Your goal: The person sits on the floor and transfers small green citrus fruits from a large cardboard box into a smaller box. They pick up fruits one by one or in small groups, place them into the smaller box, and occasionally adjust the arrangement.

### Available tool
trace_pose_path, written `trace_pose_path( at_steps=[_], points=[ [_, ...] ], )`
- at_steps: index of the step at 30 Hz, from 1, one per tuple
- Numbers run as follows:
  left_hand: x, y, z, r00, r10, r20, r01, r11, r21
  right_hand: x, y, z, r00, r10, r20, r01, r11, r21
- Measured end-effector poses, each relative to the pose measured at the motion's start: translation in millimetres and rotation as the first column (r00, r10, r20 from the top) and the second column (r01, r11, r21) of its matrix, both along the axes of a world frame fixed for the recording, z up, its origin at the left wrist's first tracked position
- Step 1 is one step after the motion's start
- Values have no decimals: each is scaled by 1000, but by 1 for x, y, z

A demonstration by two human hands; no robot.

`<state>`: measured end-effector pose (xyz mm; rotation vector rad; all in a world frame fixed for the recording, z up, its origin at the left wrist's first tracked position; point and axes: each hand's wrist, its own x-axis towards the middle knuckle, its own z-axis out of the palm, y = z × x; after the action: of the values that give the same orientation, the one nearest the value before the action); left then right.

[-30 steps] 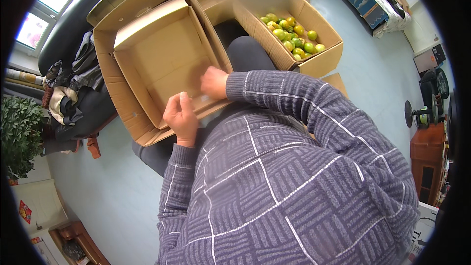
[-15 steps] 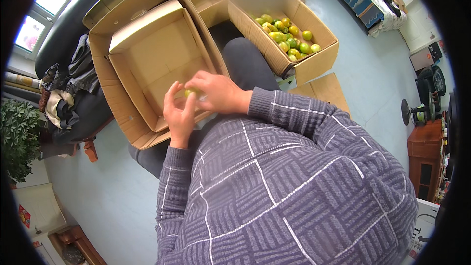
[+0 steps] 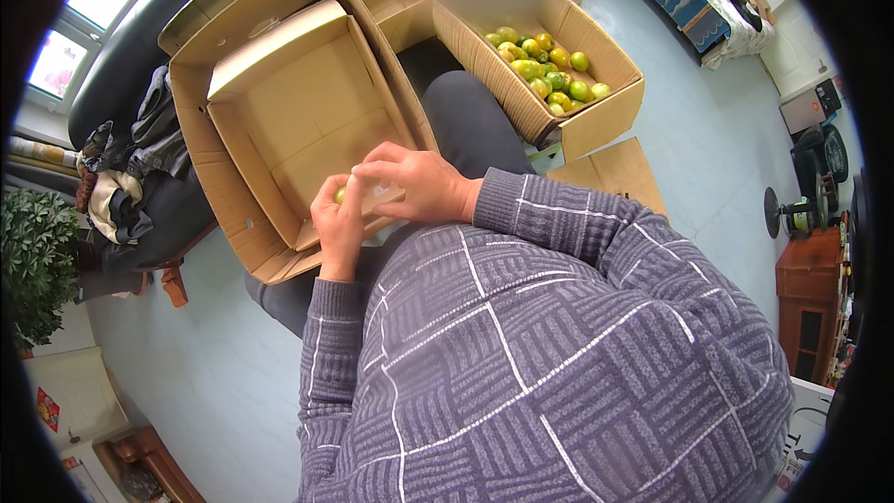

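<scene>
Fruit (image 3: 341, 195), small and roundish, is showing as a yellow-green patch between the thumb and fingers of the left hand (image 3: 337, 224), which is clasping it and hiding most of its surface. The right hand (image 3: 419, 184) is lying just beside, fingers curving inward, their tips seeming to touch the left fingertips; a pale patch is appearing below them, and whether this hand is gripping anything one cannot tell. Both hands, together with the fruit, are hovering over the near end of an inner box (image 3: 321, 98), whose bare floor is leaving open room beyond the fingers. Its low cardboard walls are bounding that room, and the taller outer box (image 3: 196, 130) is framing them in turn. Rightward, a dark-clad knee (image 3: 470, 116) is standing between the outer box and a fruit box (image 3: 605, 128), where a pile (image 3: 557, 79) of glossy green, yellow and orange fruit is lying below the rim. Nearer the right sleeve (image 3: 559, 210), a cardboard sheet (image 3: 615, 177) is lying, with pale floor (image 3: 712, 154) extending past it.
</scene>
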<state>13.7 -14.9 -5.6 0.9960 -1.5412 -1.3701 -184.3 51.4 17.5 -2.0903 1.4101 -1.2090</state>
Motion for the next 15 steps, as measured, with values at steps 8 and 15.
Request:
trace_pose_path(
  at_steps=[8, 15],
  points=[
    [10, -6, -6, 998, 46, -41, -45, 999, 28, 0, 1, 1, 1000, -8, -25, 9, 999, 32],
    [7, -6, 4, 971, 124, -206, -76, 971, 227, -1, 0, -3, 996, -18, -83, 24, 997, 71]
  ],
)
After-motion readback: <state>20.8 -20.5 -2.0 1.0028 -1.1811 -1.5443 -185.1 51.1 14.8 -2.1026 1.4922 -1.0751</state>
